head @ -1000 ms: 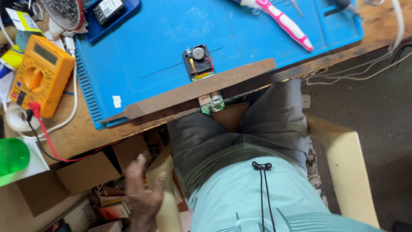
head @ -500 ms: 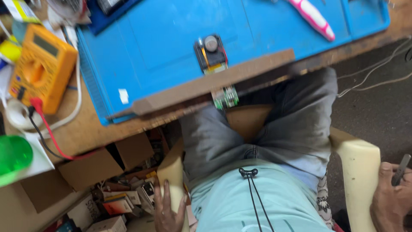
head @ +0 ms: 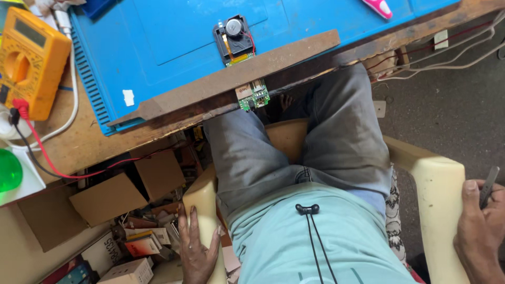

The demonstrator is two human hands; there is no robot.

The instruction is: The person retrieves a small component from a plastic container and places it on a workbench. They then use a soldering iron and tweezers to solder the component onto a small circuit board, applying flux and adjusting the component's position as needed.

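Chair (head: 442,184), cream plastic, stood under the seated person at the workbench edge. Left hand (head: 197,250) lay flat against its left arm; right hand (head: 481,231) clenched a thin metal tool (head: 489,186) beside the right arm. An even grip on both arms would have steadied any shift.

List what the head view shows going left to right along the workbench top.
Green round object → yellow multimeter → blue work mat → small black module with a round part → pink tool handle.
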